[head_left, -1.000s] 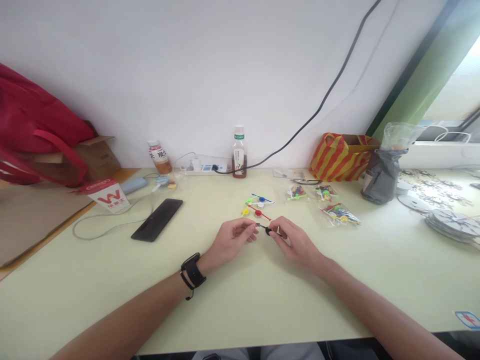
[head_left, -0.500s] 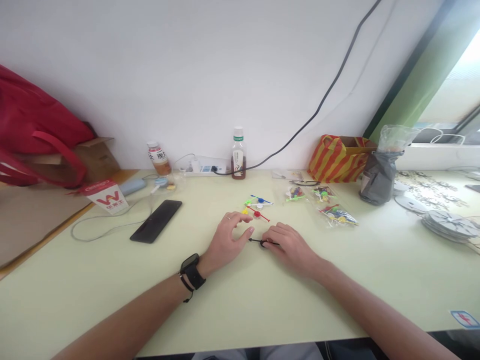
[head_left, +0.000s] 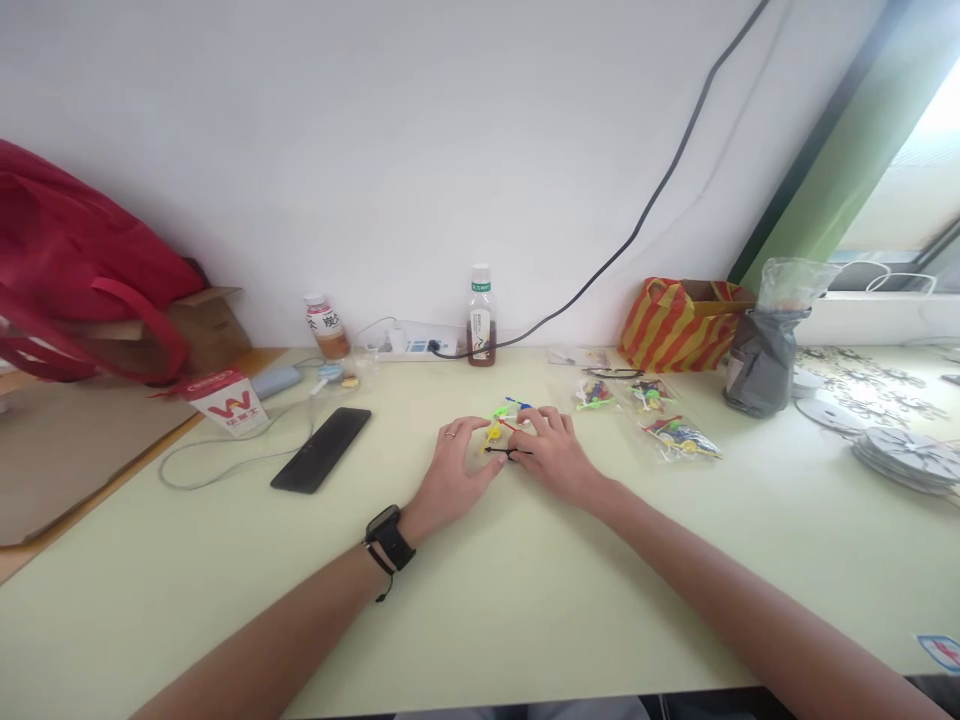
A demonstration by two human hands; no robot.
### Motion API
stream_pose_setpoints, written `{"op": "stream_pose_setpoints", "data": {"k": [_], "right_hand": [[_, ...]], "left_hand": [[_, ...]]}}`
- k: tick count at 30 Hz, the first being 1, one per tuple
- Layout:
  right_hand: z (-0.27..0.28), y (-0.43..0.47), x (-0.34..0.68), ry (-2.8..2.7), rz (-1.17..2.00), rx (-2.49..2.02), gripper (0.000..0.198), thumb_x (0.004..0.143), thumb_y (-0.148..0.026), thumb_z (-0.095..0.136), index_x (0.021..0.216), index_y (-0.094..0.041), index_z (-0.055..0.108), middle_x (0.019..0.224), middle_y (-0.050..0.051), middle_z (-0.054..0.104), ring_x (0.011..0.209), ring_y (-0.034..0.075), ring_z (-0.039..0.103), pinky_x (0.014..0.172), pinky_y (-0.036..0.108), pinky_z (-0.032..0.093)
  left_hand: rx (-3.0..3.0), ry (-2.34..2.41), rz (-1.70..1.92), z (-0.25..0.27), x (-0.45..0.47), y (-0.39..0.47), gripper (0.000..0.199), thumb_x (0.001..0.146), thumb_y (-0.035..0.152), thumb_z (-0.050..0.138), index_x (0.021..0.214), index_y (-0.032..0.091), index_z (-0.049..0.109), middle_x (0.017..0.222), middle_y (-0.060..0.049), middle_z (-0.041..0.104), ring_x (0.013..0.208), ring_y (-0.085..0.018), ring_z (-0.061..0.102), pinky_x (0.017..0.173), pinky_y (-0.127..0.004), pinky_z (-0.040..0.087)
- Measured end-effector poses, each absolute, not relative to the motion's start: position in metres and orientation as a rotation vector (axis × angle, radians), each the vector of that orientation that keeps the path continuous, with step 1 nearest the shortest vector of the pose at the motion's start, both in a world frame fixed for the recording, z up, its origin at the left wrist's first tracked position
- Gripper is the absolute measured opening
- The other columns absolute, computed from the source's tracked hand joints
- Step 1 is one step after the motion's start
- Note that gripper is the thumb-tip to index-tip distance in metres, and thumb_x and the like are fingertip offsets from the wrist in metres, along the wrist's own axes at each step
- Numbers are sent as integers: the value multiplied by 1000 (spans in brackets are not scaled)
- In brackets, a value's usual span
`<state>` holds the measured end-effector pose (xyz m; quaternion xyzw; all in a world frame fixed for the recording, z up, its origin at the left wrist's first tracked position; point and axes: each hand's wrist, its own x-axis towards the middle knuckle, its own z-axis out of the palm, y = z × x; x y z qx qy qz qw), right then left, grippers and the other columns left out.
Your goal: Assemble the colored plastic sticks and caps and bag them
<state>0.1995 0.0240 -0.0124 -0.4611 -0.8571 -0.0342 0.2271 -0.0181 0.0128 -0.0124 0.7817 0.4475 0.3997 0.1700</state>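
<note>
My right hand (head_left: 564, 462) has its thumb and fingers on a small black arrow spinner (head_left: 496, 451), whose pointed end faces left on the tabletop. My left hand (head_left: 451, 472) is open, its thumb close to the black arrow's tip and its index finger arched near the yellow spinner (head_left: 493, 434). Just beyond my hands lie a red arrow spinner (head_left: 508, 425), a green one (head_left: 500, 412) and a blue one (head_left: 514, 402). My right fingers partly cover the red and blue pieces.
Clear packets of coloured spinners (head_left: 681, 438) lie to the right, before a striped bag (head_left: 675, 325). A drink bottle (head_left: 481, 325) stands by the wall. At left are a black phone (head_left: 321, 450) and a cable. Stacked discs (head_left: 904, 458) sit far right.
My right hand has slid the black spinner forward and slightly left, up beside the coloured ones. My left hand stays open, close to its former place.
</note>
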Motion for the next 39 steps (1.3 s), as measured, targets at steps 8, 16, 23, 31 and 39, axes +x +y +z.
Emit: {"op": "stream_pose_setpoints", "data": {"k": [8, 16, 23, 31, 39], "right_hand": [[-16, 67, 228, -2317, 390, -1260, 99, 85, -65, 70, 163, -21, 27, 163, 19, 36, 153, 36, 28, 120, 55, 32], [-4, 72, 232, -2299, 788, -1098, 82, 84, -53, 77, 154, -24, 46, 152, 14, 55, 137, 32, 55, 114, 50, 45], [-1, 35, 237, -2270, 809, -988, 52, 94, -32, 66, 145, -26, 55, 143, 10, 63, 128, 28, 62, 108, 46, 50], [-9, 40, 237, -2265, 599, -1026, 50, 98, -35, 61, 147, -25, 53, 145, 12, 61, 131, 27, 59, 111, 47, 47], [-13, 45, 229, -2261, 653, -961, 36, 99, -32, 61, 135, -26, 61, 133, 9, 68, 122, 26, 63, 105, 44, 50]], "left_hand": [[2248, 1232, 815, -12, -22, 41, 92, 80, 59, 78, 154, 20, 40, 159, -19, 42, 150, -38, 34, 121, -54, 33], [2117, 1016, 801, -8, -22, 73, 98, 69, 56, 87, 151, 18, 50, 151, -18, 56, 139, -37, 53, 116, -50, 43], [2128, 810, 743, 8, -27, 48, 48, 91, 39, 70, 138, 27, 65, 135, -7, 70, 121, -28, 66, 108, -43, 51], [2198, 899, 832, -6, -18, 58, 63, 84, 45, 79, 141, 25, 61, 150, -14, 54, 136, -31, 55, 115, -48, 45], [2338, 863, 660, -2, -9, 68, 56, 85, 54, 76, 133, 27, 66, 127, -8, 71, 118, -29, 63, 101, -41, 49]]}}
